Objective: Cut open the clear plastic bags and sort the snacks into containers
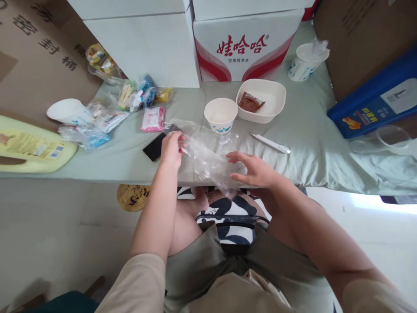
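Note:
A clear crumpled plastic bag point(208, 158) stretches between my hands over the table's front edge. My left hand point(172, 148) is closed, its fingers pinching the bag's left end, just over a black phone point(153, 147). At the bag's right side, my right hand point(252, 169) has its fingers and thumb apart; whether it touches the film is hard to tell. Beyond the bag stands a white paper cup point(221, 115) with a blue pattern. A white utility knife point(270, 143) lies to the right, behind my right hand.
A white tray point(278, 98) holds a brown packet point(250, 103). Packaged snacks point(140, 93), a pink packet point(153, 119) and a tipped cup point(68, 112) lie left. Another cup point(301, 69) stands back right. White cartons point(244, 48), a yellow jug point(35, 145) and a blue container point(374, 95) border the table.

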Demonstrator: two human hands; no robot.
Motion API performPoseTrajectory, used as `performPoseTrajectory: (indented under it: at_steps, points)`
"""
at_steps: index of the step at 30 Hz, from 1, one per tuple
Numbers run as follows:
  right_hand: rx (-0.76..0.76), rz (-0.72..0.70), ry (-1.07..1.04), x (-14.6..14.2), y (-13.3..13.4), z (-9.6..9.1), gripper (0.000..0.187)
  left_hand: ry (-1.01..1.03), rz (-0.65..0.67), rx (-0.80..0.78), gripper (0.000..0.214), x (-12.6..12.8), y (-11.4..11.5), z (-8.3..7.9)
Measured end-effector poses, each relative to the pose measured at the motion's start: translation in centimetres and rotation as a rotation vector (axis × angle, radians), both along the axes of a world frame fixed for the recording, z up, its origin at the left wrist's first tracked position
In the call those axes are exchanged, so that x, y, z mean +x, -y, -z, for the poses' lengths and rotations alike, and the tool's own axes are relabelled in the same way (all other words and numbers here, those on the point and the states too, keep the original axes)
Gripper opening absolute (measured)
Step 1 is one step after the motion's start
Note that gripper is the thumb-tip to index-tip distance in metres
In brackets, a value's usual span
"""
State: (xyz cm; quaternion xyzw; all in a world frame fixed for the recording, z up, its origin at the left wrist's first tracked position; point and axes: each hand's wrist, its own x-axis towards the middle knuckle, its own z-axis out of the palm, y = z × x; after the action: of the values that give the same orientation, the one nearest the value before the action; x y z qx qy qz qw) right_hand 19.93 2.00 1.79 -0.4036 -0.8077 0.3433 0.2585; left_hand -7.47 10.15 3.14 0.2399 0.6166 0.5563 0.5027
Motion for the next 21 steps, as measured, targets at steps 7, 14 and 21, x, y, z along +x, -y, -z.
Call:
performPoseTrajectory:
  at_steps: [7,14,21]
  points:
    - [0.029,-0.056,0.180,-1.5,0.5,0.9,0.044,-0.254,-0.027,0.115,0.014,-1.4,1.5,0.4]
    - [0.037,0.098,-0.122,-2.3,0.3,1.2,0.048,0.110,0.279,0.128,0.030,-0.7,3.4,-1.7]
    - [-0.436,0.346,-0.640,-2.4,-0.3,1.2,0.097,0.133,0.266,0.276,0.027,2.4,5.7,-2.3]
